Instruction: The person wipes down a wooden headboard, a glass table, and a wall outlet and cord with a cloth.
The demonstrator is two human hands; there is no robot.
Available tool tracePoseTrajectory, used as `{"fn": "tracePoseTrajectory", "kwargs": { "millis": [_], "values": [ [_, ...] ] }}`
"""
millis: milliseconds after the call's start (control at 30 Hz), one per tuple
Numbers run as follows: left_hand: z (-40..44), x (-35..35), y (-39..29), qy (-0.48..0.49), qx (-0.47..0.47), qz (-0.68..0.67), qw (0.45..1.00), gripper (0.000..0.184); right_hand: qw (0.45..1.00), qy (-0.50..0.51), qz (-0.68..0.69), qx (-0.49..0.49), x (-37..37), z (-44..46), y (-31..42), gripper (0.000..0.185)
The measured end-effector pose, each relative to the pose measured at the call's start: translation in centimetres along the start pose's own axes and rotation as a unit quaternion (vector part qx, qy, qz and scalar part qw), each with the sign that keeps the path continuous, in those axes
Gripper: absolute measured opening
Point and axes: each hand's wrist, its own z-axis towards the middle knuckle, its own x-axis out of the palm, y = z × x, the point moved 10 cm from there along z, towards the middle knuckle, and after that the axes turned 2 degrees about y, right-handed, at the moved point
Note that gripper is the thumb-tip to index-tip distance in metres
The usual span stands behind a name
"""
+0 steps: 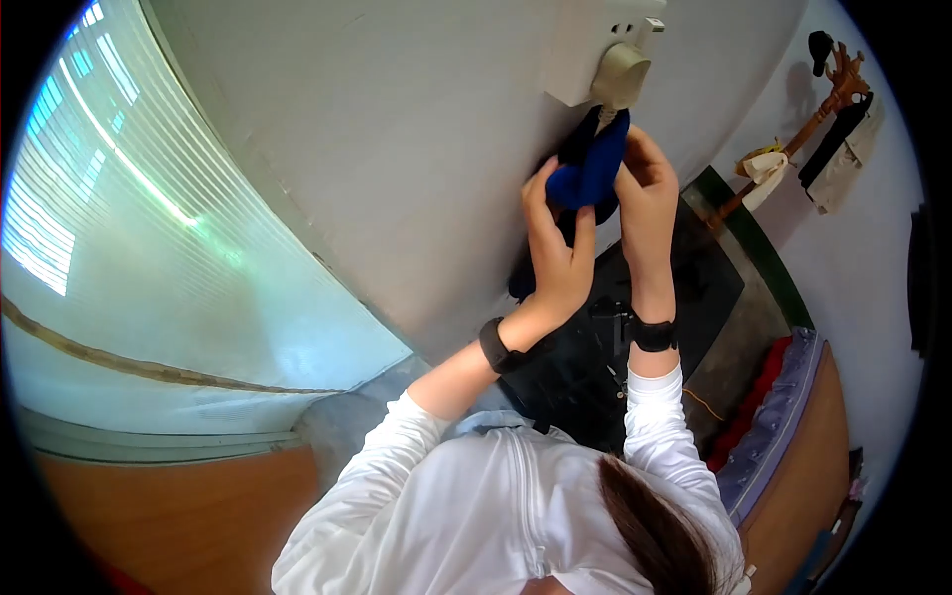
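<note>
A blue cloth (590, 174) hangs against the wall, just under a beige plug (622, 77) and partly over its cord (606, 117). My left hand (560, 253) grips the cloth's left and lower edge between thumb and fingers. On the other side, my right hand (650, 193) has its fingers curled round the right edge, with some fingertips hidden behind the fabric. The plug sits in a white wall socket (585, 45). Darker folds of fabric show below and behind the blue part. Each wrist wears a black band.
Below my hands is a black tabletop (565, 372) with dark items on it. A translucent ribbed panel (198, 278) stands at left. At right are a wooden coat stand (813, 124) with hanging clothes and a bed edge with a purple cover (769, 436).
</note>
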Motion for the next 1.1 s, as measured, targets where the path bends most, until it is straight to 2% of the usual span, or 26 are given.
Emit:
{"fn": "tracePoseTrajectory", "kwargs": {
  "millis": [100, 200, 300, 400, 433, 533, 700, 800, 933, 967, 1100],
  "values": [
    [-0.3, 0.1, 1.0, 0.012, -0.011, 0.014, 1.0, 0.043, 0.997, -0.057, -0.042, -0.012, 0.1, 0.5, 0.2, 0.018],
    [0.4, 0.3, 0.3, 0.05, 0.009, 0.096, 0.994, 0.04, 0.994, -0.078, -0.049, -0.054, -0.2, 0.2, -0.3, 0.014],
    [-0.6, -0.1, 1.1, 0.061, -0.015, 0.111, 0.992, 0.035, 0.989, -0.12, -0.073, -0.042, -0.5, -1.1, -1.5, 0.009],
    [-2.6, -0.8, 3.2, 0.066, -0.033, 0.131, 0.989, 0.034, 0.993, -0.116, -0.01, 0.003, -0.6, -2.5, -4.2, 0.006],
    [-3.0, -1.1, 3.1, 0.06, -0.012, 0.14, 0.988, 0.034, 0.995, -0.102, 0.01, 0.022, -0.6, -2.5, -4.8, 0.006],
    [-2.5, -0.6, 2.9, 0.085, -0.039, 0.12, 0.988, 0.034, 0.996, -0.085, -0.024, 0.026, -0.8, -1.8, -3.5, 0.007],
    [0.1, 0.1, 1.1, 0.07, -0.025, 0.058, 0.996, 0.033, 0.992, -0.117, -0.019, -0.034, 0.3, 0.1, 1.3, 0.012],
    [-0.9, 0.2, 1.7, 0.074, -0.035, 0.076, 0.994, 0.035, 0.988, -0.116, -0.084, -0.055, -0.4, -0.6, 0.1, 0.012],
    [-2.5, -0.4, 2.6, 0.091, -0.001, 0.15, 0.984, 0.039, 0.989, -0.13, -0.067, -0.033, -0.5, -3.0, -3.3, 0.011],
    [-3.2, -0.8, 3.5, 0.115, -0.038, 0.139, 0.983, 0.039, 0.989, -0.126, -0.069, -0.019, -0.5, -3.8, -4.2, 0.01],
    [-4.9, -1.4, 5.2, 0.129, -0.055, 0.157, 0.978, 0.038, 0.991, -0.116, -0.067, 0.001, -1.1, -4.9, -6.2, 0.01]
  ]
}}
